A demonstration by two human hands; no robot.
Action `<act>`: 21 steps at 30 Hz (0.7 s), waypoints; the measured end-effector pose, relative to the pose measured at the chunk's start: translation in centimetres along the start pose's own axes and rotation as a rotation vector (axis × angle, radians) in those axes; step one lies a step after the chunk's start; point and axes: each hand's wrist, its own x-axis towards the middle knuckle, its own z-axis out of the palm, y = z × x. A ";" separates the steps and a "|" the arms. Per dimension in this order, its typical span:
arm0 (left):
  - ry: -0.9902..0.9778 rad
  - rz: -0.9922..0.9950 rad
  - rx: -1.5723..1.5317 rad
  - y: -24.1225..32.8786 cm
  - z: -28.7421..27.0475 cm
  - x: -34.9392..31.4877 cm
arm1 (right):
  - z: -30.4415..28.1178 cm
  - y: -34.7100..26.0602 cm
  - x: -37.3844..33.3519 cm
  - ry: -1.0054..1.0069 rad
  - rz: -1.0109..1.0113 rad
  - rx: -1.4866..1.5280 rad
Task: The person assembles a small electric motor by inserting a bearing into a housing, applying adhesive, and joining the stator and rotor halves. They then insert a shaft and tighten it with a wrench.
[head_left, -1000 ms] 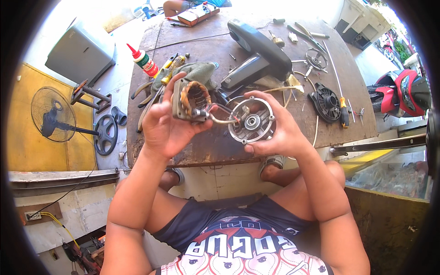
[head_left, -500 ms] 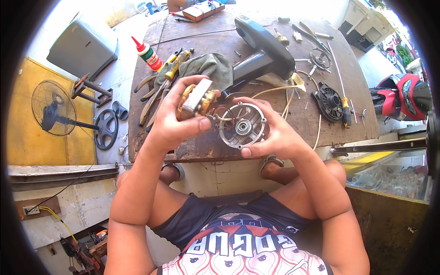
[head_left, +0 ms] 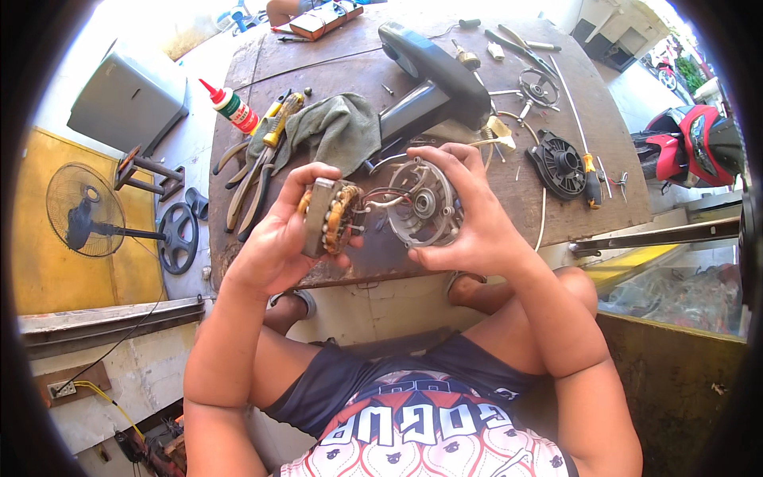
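My left hand (head_left: 274, 238) grips a fan motor stator (head_left: 330, 216), a grey block with copper windings, held on edge above the near edge of a brown wooden table (head_left: 556, 215). My right hand (head_left: 469, 219) holds a round silver motor housing cover (head_left: 421, 203) right beside it. Thin wires run between the stator and the cover. Both parts hang in the air just in front of my chest.
The table carries a grey cloth (head_left: 338, 127), pliers and a screwdriver (head_left: 258, 171), a red-capped glue bottle (head_left: 230, 106), a dark grey fan body (head_left: 433, 79) and a black round grille part (head_left: 560, 163). A standing fan (head_left: 83, 211) lies on the floor at left. A motorbike (head_left: 691, 143) is at right.
Both hands have lifted the parts slightly and turned them; the stator now stands on edge with its side toward me, and the cover sits closer to it.
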 end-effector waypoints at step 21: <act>0.052 0.528 1.456 1.5 1.7 1.1 | 0.7 -0.8 -0.3 -0.040 -0.022 0.061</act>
